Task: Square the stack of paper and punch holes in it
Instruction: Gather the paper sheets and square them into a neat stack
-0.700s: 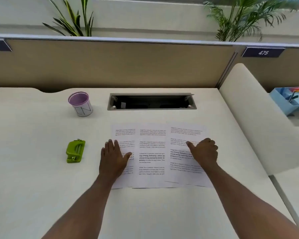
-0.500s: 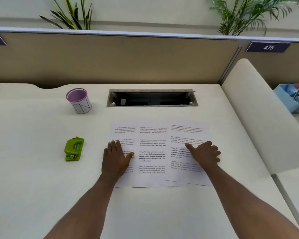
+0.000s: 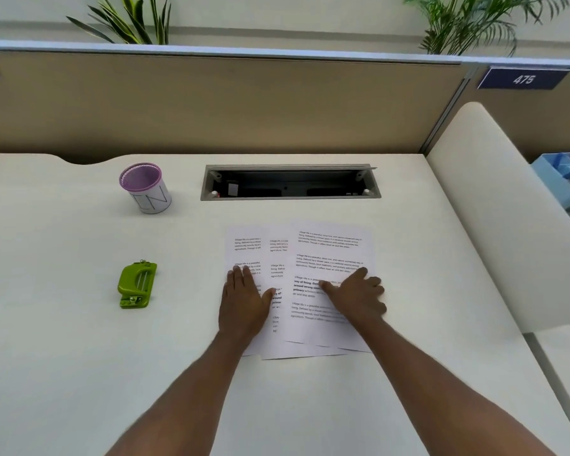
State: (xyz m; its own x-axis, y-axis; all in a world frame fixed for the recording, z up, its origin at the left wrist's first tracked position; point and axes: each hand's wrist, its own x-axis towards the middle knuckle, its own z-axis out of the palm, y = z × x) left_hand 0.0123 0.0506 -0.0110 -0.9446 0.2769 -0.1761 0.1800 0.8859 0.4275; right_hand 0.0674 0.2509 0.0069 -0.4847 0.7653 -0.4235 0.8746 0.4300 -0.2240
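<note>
Gathering 3 fanned sheets (image 3: 329,258), left hand (image 3: 244,299) and right hand (image 3: 357,296) pressing flat, holding nothing; next I'm squaring edges, green punch (image 3: 137,284) untouched.

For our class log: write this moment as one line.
stage: squaring | left hand: flat on sheets | right hand: flat on sheets | sheets: fanned | punch: untouched

sheets (image 3: 329,248): matt paper | hole punch (image 3: 137,284): glossy green plastic | desk (image 3: 63,324): smooth matt

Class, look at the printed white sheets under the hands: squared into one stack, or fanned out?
Fanned out. The printed white sheets overlap sideways with staggered edges; left hand and right hand lie flat on them.
</note>
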